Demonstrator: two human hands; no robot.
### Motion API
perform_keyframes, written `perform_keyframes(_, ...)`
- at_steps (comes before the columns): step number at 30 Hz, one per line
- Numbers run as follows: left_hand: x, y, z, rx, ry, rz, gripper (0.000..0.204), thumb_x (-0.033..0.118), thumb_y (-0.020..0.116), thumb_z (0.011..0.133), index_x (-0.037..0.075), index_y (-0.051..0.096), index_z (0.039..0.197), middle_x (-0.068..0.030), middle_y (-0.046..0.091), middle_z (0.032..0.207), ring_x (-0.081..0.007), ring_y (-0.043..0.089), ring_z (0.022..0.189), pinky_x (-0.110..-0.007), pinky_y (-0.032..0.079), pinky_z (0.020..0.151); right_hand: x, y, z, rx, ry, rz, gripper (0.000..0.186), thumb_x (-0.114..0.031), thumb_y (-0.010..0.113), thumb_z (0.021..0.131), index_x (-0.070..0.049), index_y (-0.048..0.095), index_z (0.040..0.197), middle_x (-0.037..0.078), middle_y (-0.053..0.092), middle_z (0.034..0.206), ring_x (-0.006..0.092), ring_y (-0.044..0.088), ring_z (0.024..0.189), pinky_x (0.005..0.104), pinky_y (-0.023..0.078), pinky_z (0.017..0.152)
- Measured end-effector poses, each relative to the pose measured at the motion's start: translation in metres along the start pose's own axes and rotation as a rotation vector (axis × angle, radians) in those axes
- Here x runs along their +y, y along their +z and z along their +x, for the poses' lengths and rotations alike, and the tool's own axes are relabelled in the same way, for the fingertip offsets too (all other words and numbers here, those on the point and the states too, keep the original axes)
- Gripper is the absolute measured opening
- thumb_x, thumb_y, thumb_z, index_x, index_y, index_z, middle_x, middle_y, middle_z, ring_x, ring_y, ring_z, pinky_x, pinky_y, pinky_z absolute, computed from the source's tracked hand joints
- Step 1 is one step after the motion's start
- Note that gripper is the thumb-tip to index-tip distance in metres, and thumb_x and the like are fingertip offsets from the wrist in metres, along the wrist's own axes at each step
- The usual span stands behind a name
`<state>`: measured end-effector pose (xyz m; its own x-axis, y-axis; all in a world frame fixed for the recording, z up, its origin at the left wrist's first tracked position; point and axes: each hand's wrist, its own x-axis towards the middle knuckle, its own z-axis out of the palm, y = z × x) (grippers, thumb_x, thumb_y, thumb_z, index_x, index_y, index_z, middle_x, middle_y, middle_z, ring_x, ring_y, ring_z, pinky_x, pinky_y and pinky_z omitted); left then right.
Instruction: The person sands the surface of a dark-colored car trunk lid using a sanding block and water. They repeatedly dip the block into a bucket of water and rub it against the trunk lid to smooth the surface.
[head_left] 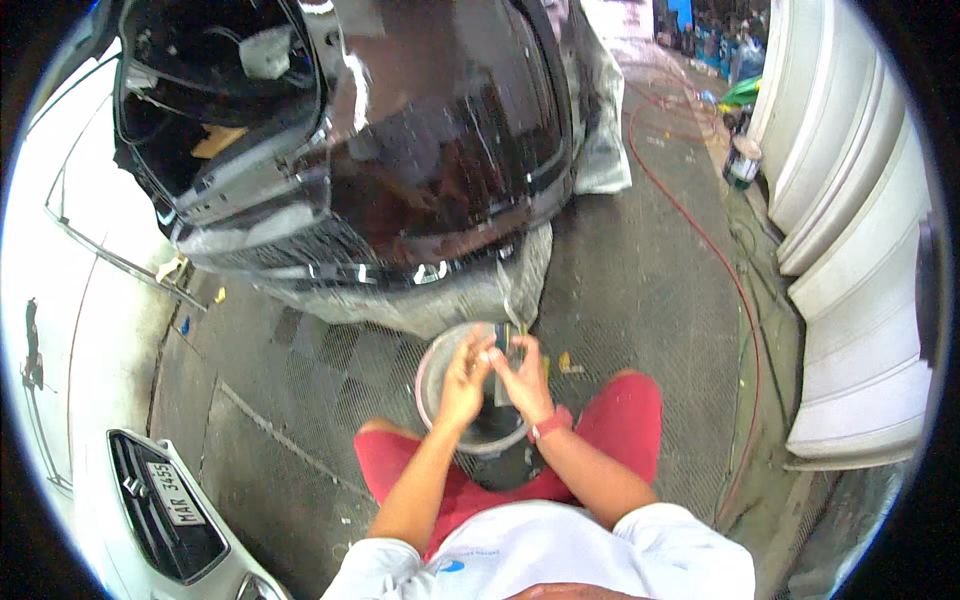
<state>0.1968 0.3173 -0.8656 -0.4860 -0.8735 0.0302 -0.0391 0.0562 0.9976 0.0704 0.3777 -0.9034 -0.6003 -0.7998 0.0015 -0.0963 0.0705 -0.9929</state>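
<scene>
Over a round, pale-rimmed bucket (425, 385) between my knees, both hands are close together with the fingertips nearly meeting. My left hand (464, 382) has its fingers curled inward. My right hand (526, 376), with a red band on the wrist, bends its fingers and thumb toward the left one. A small dark piece with a thin yellow edge (503, 336) shows between the fingers; its kind is unclear. Beneath the right hand, a greyish strip is partly visible. What each hand grips is mostly hidden by the fingers.
Ahead stands a glossy dark car body (450, 130), with grey sheeting (420, 305) along its lower edge. A white car (170, 500) is at lower left. A red hose (715, 240) crosses the floor at right, near a can (742, 163) and large white panels (850, 350).
</scene>
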Motion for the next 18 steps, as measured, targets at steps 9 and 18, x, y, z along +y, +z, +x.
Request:
perform_keyframes(9, -0.214, -0.059, 0.002, -0.270, -1.062, -0.297, 0.043, 0.049, 0.049, 0.120, 0.013, 0.070, 0.128, -0.0023, 0.079, 0.112, -0.0194, 0.077, 0.099, -0.040, 0.067, 0.091, 0.019, -0.029, 0.061, -0.040, 0.102, 0.397, 0.047, -0.032, 0.080, 0.107, -0.005, 0.054, 0.134, 0.007, 0.066, 0.124, 0.0121, 0.069, 0.091, 0.0291, 0.059, 0.064)
perform_keyframes(18, -0.329, -0.036, 0.015, -0.493, -0.939, 0.738, 0.052, 0.046, 0.057, 0.116, 0.002, 0.082, 0.104, -0.0146, 0.081, 0.092, -0.0227, 0.074, 0.070, -0.037, 0.058, 0.060, 0.035, -0.072, 0.052, 0.102, 0.243, 0.491, 0.037, -0.031, 0.078, 0.109, -0.009, 0.055, 0.129, 0.005, 0.065, 0.122, 0.0170, 0.076, 0.096, 0.0302, 0.064, 0.063)
